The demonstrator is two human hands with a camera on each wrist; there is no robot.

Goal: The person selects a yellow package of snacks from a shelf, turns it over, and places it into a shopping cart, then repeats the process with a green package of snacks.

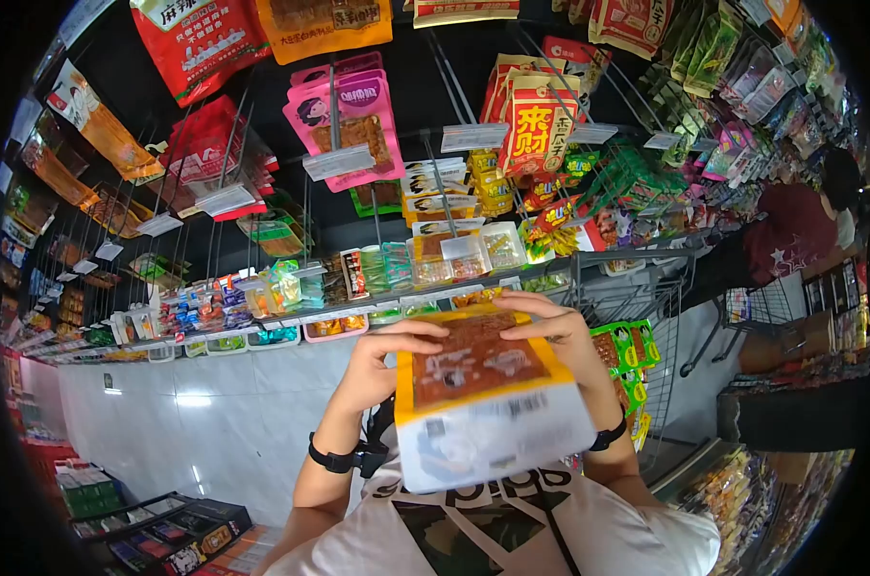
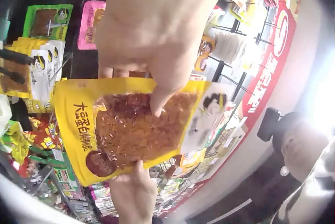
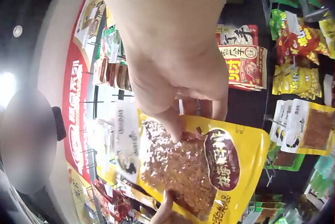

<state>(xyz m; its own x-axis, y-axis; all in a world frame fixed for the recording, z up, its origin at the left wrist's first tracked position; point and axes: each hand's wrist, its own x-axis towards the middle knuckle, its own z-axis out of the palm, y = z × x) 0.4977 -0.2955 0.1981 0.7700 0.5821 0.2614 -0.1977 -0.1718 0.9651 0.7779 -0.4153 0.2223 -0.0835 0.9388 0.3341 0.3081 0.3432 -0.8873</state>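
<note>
Both hands hold one yellow-edged snack packet [image 1: 483,384] with a clear window over brown food and a white end, in front of the chest. The left hand [image 1: 382,360] pinches one side, its thumb over the window of the packet [image 2: 146,129] in the left wrist view and its fingers behind. On the opposite side the right hand [image 1: 560,336] grips the edge; the right wrist view shows that hand [image 3: 178,77] with its thumb on the front of the packet [image 3: 193,171]. The packet's white end faces down towards the shirt.
Hanging snack packets, among them a pink one [image 1: 344,125] and a red-and-cream one [image 1: 539,125], fill the rack ahead. Small trays of sweets [image 1: 334,328] line the shelf below. A wire trolley [image 1: 661,288] stands at the right, and another person [image 1: 795,230] is beyond it.
</note>
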